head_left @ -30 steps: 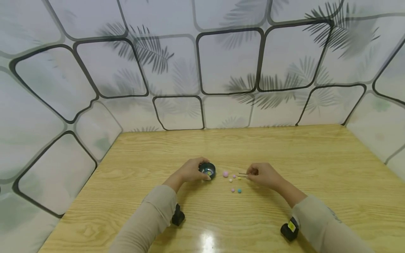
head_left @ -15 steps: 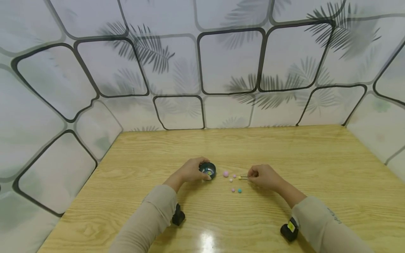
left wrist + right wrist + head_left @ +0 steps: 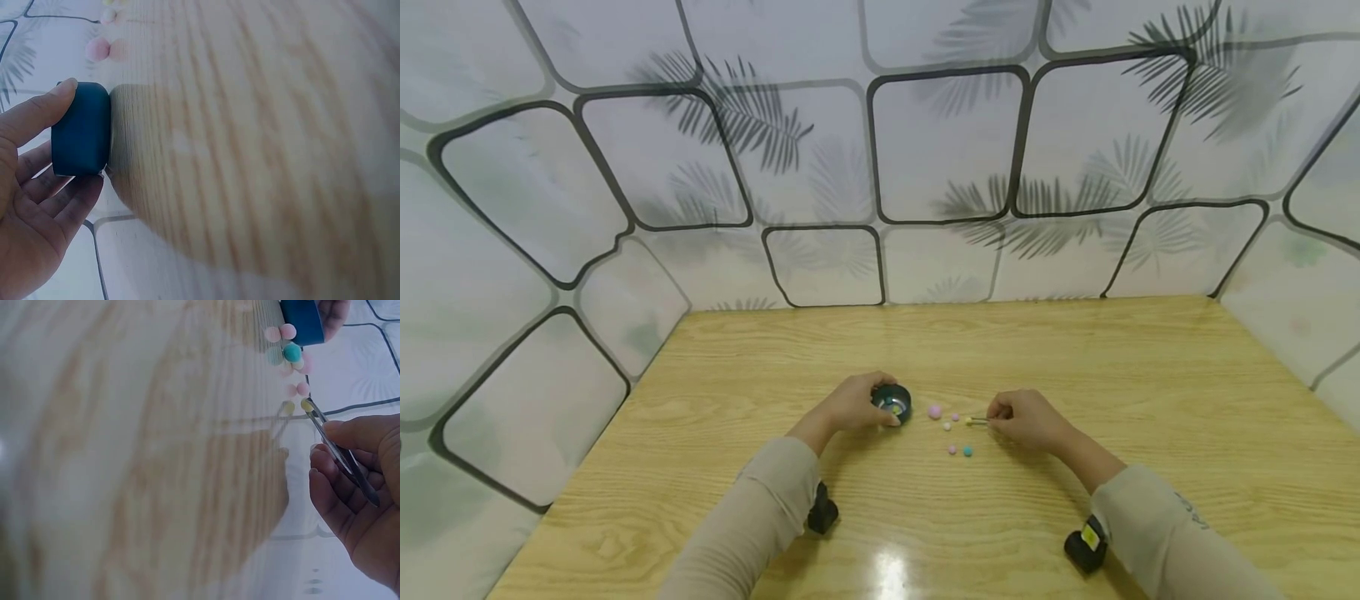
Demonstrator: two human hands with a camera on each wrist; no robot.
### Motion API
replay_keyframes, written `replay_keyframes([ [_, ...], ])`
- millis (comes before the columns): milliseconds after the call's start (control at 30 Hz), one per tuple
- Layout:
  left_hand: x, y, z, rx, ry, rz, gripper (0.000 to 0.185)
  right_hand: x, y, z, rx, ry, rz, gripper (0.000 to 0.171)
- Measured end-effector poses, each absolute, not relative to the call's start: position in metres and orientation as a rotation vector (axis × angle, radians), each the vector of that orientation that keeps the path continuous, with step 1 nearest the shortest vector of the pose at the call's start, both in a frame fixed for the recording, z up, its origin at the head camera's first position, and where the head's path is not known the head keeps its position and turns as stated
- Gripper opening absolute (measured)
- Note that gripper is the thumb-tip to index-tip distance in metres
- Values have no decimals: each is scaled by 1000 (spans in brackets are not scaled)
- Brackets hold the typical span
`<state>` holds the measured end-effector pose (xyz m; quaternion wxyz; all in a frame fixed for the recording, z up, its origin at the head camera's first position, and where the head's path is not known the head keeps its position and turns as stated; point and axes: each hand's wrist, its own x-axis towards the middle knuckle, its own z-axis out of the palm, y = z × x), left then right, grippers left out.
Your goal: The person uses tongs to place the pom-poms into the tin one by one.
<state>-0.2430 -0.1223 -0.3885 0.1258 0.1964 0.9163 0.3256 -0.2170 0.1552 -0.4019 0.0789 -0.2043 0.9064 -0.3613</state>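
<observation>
My left hand (image 3: 850, 405) grips a small dark teal bowl (image 3: 81, 131) by its sides, thumb on one side and fingers on the other. The bowl sits on the table, with a few small coloured bits visible inside it in the head view. My right hand (image 3: 1028, 419) pinches metal tweezers (image 3: 337, 453) between thumb and fingers. Their tips are at a small yellow ball (image 3: 307, 405), close over the tabletop. Between the hands lie a larger pink ball (image 3: 935, 412), a white ball (image 3: 947, 427), a teal ball (image 3: 967, 452) and two small pink balls (image 3: 952, 450).
The wood-grain table (image 3: 925, 517) runs back to a patterned wall covering (image 3: 943, 150) that also closes in both sides. A black wrist camera (image 3: 822, 510) hangs under the left sleeve, another black camera (image 3: 1086, 547) under the right.
The right hand has shifted slightly right and nearer, and the tweezer tips, earlier spread by the yellow ball, have come together on it. The left hand stays on the bowl.
</observation>
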Motion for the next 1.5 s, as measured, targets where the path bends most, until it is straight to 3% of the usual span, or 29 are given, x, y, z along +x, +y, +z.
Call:
replay_keyframes([
  [1500, -244, -121, -389, 559, 2666, 932, 56, -227, 120, -385, -725, 2753, -1208, 9],
])
